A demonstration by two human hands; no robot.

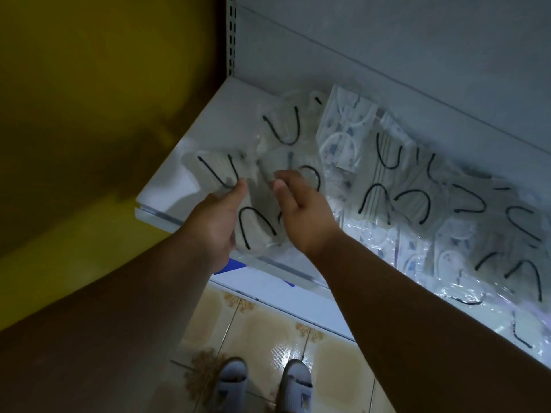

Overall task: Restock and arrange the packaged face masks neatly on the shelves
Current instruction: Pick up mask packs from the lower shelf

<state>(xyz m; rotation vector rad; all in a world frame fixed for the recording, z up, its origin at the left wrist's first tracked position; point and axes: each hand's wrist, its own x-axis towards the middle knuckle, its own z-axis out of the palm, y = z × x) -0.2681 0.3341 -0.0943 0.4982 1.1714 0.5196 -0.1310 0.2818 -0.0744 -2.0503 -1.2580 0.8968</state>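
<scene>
Left hand (219, 216) cups the near-left side of a grey mask pack w/ black ear loops (253, 225), thumb up along its left edge, fingers curled under; it's grasping the pack. Right hand (301, 210) sits just right of that pack, fingers fairly straight and pointing away toward the shelf back, touching or pressing the plastic — looks released, not gripping, tho the far fingertips are blurred.

Pack lies between the two hands, at the left front of the white shelf (167, 192). Long axis runs roughly front-to-back, tilted a bit left. Left hand is nearer and already has it; right only steadies.

More grey packs (280, 126) lie behind it, overlapping, loose. White patterned packs (343, 129) stand just right of those, leaning toward the back panel (387, 70). Further right, a jumble of grey and patterned packs (447, 210) covers the shelf to the frame edge.

Room: bare shelf only at the far-left corner and left front strip, next to the slotted upright (231, 34) and yellow wall (89, 84). Front lip (268, 263) is right under the held pack, which seems to overhang it. My guess: next move is sliding it left/back into that bare patch, squaring it to the lip. Risk: slippery plastic, could drop off the edge to the tiled floor (268, 338).
</scene>
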